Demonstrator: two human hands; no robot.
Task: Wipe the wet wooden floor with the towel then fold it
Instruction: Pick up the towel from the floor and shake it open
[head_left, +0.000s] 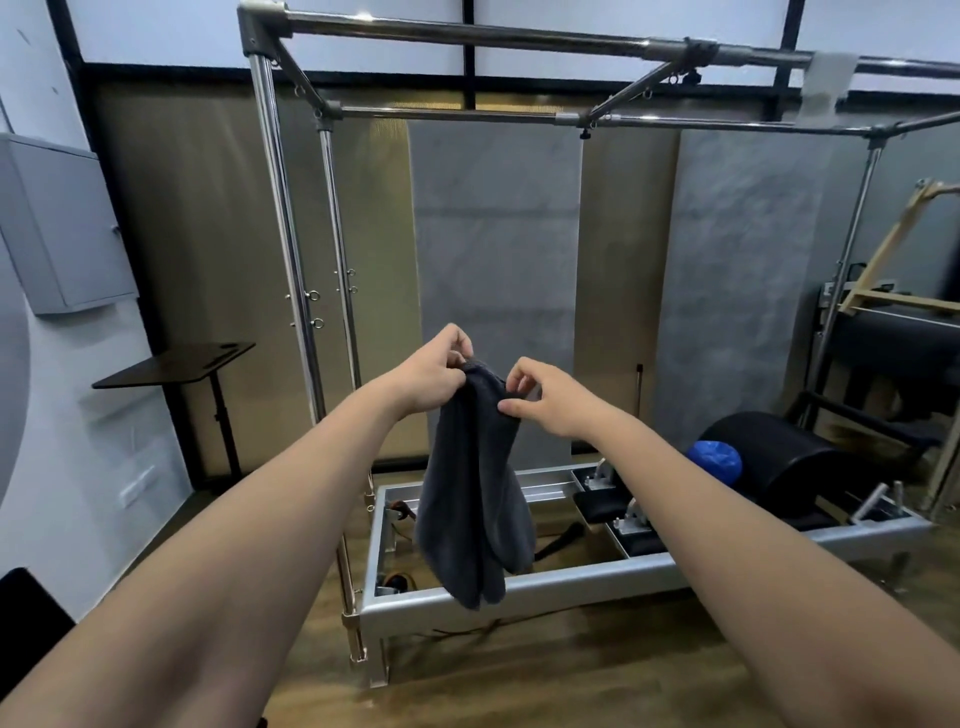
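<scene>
Folding is under way: the left hand (434, 376) and right hand (545, 397) each pinch the top edge of the dark towel (475, 488), hanging doubled above the wooden floor (571, 670). Next, another halving fold looks due.

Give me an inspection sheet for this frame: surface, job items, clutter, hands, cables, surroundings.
Surface: wooden floor; wetness cannot be judged.
Job's things: dark towel held up in the air, hanging doubled, clear of the floor.
Clutter: blue ball beside a black padded barrel on the metal frame.
Hands: left hand and right hand both pinch the towel's top edge.
Cables: dark cord lying inside the frame.
Surroundings: small black stand, grey wall cabinet, overhead steel bars.
</scene>
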